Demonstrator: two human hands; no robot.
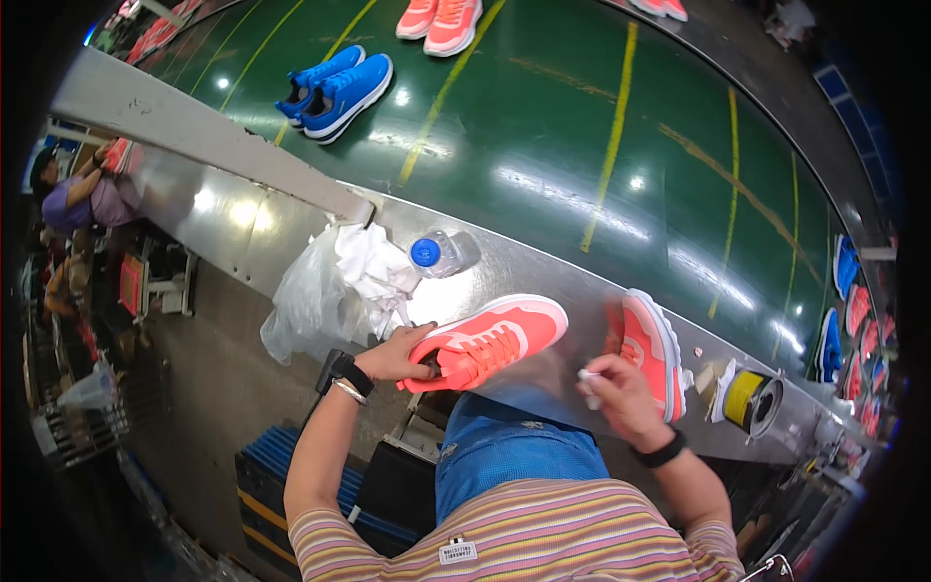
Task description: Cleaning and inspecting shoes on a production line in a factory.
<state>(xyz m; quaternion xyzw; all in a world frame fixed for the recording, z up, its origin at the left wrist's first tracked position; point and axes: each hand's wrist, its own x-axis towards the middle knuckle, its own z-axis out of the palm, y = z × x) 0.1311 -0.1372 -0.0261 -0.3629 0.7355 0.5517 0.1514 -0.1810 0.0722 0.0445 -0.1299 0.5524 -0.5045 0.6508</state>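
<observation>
My left hand [396,355] grips a coral sneaker [506,335] by its heel opening, with the thumb inside the collar. The shoe's white-soled toe points up and to the right, over the edge of the metal ledge. In my right hand [628,400], a small white piece [589,382] is pinched between thumb and fingers; its exact kind is too small to tell. Just beyond that hand, a second coral sneaker [658,339] lies on the ledge, its white sole facing right.
A green conveyor [543,126] carries blue sneakers [351,95] and coral sneakers [446,24]. On the metal ledge [524,267] are a blue-capped bottle [432,254], white cloths [373,264], a plastic bag [308,303] and a yellow-black roll [745,398]. A metal beam [213,141] crosses upper left. Another person [87,199] works far left.
</observation>
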